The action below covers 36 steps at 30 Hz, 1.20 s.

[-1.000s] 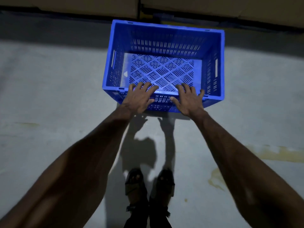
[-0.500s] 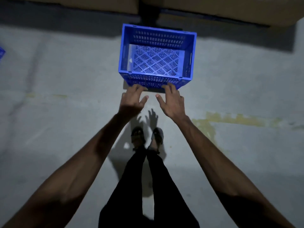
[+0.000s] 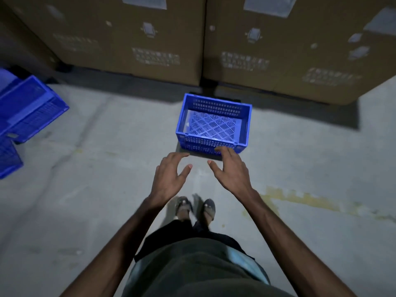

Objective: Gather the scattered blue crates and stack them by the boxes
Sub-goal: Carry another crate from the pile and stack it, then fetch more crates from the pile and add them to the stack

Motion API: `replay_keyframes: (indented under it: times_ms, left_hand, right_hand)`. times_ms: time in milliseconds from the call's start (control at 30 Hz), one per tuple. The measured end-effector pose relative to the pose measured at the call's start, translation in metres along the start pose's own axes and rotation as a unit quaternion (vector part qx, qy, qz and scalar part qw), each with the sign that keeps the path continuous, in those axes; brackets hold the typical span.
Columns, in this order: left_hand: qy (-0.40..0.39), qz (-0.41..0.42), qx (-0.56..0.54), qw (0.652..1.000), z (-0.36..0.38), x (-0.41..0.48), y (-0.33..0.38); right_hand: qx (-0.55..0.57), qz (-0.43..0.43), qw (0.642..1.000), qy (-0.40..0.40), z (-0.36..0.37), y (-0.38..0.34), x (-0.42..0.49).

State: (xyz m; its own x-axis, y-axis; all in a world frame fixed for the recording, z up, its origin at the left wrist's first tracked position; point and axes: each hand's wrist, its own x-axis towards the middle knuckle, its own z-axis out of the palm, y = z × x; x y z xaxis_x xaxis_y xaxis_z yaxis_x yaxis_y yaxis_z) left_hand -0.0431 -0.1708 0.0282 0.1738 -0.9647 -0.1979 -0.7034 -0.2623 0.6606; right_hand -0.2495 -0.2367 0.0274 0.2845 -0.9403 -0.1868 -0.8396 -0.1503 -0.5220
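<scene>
Since a second ago we have let go of the near rim and straightened up, so the blue perforated plastic crate [image 3: 214, 125] now sits smaller and farther off on the grey concrete floor [image 3: 85, 200], and the cardboard fronts have come into view.

Nearest us, at 6 o'clock, are our dark shorts and our two sandalled feet [image 3: 195, 207]. Just beyond them both hands hover empty. Our left hand [image 3: 169, 179] is spread wide with fingers fanned, clear of the crate. Our right hand [image 3: 231, 170] is likewise spread and holds nothing; its fingertips overlap the crate's near wall in the picture, and we cannot tell if they touch.

The crate lies at 12 o'clock from our hands, upright and empty, its long axis running 9 to 3 across us, its far wall close against the two tall brown cardboard boxes [image 3: 203, 39]. The right hand is the nearer one to it.

We judge this crate placed. The other blue crates [image 3: 27, 112] lie well apart at 10 o'clock, tilted and jumbled, so the next move calls for a turn left.
</scene>
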Motion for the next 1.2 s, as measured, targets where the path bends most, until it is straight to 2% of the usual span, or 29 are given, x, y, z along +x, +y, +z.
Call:
replay_keyframes:
  times_ms: [167,433,567,833,900,1033,1200]
  left_hand:
    - [0.035,-0.044,-0.036,0.998,-0.027,-0.017,-0.017]
    - [0.018,-0.151,-0.094,0.984,-0.083,-0.081,-0.112]
    - [0.024,-0.202,-0.114,0.972,-0.132,-0.119,-0.185]
    - [0.024,-0.305,-0.125,0.944,-0.257,-0.211,-0.367]
    - [0.045,-0.333,-0.121,0.934,-0.290,-0.233,-0.411]
    - [0.152,-0.383,-0.167,0.896,-0.355,-0.275,-0.491]
    - [0.219,-0.435,-0.194,0.852,-0.422,-0.310,-0.590]
  right_hand:
    - [-0.015,-0.025,0.998,-0.049,0.014,-0.037,0.008]
    - [-0.083,-0.120,0.964,-0.224,0.097,-0.149,-0.004]
    - [-0.120,-0.152,0.943,-0.269,0.160,-0.231,-0.010]
    - [-0.188,-0.233,0.895,-0.332,0.309,-0.448,-0.037]
    - [-0.194,-0.264,0.883,-0.337,0.340,-0.502,-0.046]
    - [-0.219,-0.320,0.846,-0.366,0.400,-0.601,-0.061]
    - [-0.246,-0.372,0.796,-0.408,0.495,-0.713,-0.059]
